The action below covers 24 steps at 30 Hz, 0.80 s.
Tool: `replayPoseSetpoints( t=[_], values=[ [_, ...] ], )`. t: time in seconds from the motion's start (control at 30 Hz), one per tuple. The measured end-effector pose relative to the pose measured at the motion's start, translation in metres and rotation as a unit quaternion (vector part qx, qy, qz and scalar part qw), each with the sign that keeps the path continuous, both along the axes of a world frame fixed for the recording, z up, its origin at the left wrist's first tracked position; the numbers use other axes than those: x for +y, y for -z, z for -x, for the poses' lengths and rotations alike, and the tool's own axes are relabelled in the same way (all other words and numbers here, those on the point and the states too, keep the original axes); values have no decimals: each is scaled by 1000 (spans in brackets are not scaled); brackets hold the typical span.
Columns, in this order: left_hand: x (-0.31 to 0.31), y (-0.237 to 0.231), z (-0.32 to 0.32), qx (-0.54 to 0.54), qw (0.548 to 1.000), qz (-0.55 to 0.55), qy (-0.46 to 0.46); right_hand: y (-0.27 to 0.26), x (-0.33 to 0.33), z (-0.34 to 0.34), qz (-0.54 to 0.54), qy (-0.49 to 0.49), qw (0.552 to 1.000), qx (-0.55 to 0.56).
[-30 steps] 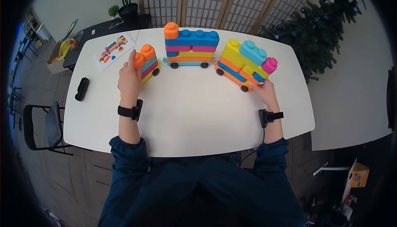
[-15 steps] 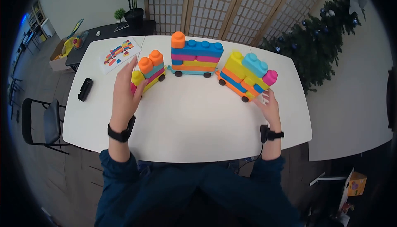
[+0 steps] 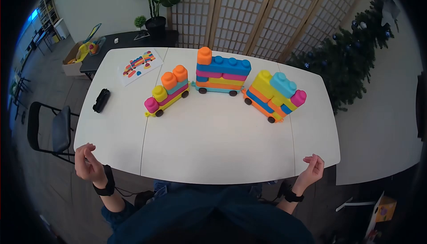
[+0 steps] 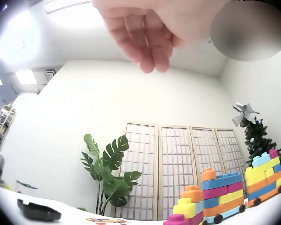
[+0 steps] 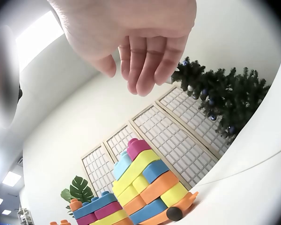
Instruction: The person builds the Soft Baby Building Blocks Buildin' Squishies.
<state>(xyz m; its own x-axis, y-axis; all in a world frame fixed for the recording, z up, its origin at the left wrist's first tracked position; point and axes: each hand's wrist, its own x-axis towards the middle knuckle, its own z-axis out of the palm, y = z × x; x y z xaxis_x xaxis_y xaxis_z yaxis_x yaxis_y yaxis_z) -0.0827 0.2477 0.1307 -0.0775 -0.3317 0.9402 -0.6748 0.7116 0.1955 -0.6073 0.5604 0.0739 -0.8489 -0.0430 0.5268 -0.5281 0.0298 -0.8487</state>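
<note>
Three wheeled toy block cars stand in an arc on the white table (image 3: 213, 146). The low left car (image 3: 170, 93) steps up from a pink block through yellow to two orange ones. In the middle is a taller car (image 3: 222, 76) with a blue top and one orange block. The right car (image 3: 273, 96) carries yellow, light blue and pink blocks on an orange base. My left hand (image 3: 90, 166) hovers at the table's front left corner, fingers loosely bent around nothing. By the front right edge, my right hand (image 3: 312, 169) is likewise without anything, its fingers relaxed.
A printed picture sheet (image 3: 141, 65) lies at the back left, with a black case-like object (image 3: 102, 100) nearer the left edge. Beyond the table stand a folding chair (image 3: 61, 128), a potted plant (image 3: 155, 24), a lattice screen (image 3: 240, 17) and a decorated fir tree (image 3: 344, 57).
Both hands have come away from the outer cars and drawn back toward the body, to the table's front corners. The three cars stay in their arc; the head view has shifted.
</note>
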Motion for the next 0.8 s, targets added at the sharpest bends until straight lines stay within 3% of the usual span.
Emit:
replayPoseSetpoints(
  t=[0.07, 0.13, 0.27, 0.37, 0.43, 0.47, 0.53, 0.63, 0.67, 0.73, 0.8],
  values=[
    [-2, 7, -5, 7, 999, 30, 12, 0, 2, 0, -3, 9, 1000, 5],
    [-9, 15, -11, 7, 991, 128, 32, -4, 1, -2, -1, 50, 998, 46],
    [-14, 15, -21, -20, 990, 141, 17, -3, 6, 5, -1, 76, 992, 104],
    [-21, 29, -43, 22, 997, 40, -56, -8, 11, 6, -11, 90, 987, 131],
    [-35, 35, -57, 43, 986, -125, -101, -10, 14, 8, -31, 116, 983, 137],
    [-46, 38, -61, 42, 986, -126, -103, -11, 14, 9, -32, 114, 984, 137],
    [-80, 45, -67, 79, 955, -272, -89, -13, 16, 13, -41, 116, 978, 169],
    [-134, 69, -89, -32, 890, -433, -141, -16, 20, 17, -49, 114, 979, 164],
    [-160, 91, -103, -32, 890, -433, -141, -17, 21, 18, -49, 114, 979, 163],
    [-210, 133, -129, -185, 909, -343, -146, -19, 22, 21, -57, 97, 979, 169],
    [-226, 120, -115, -188, 882, -398, -171, -19, 23, 21, -66, 90, 981, 162]
  ],
)
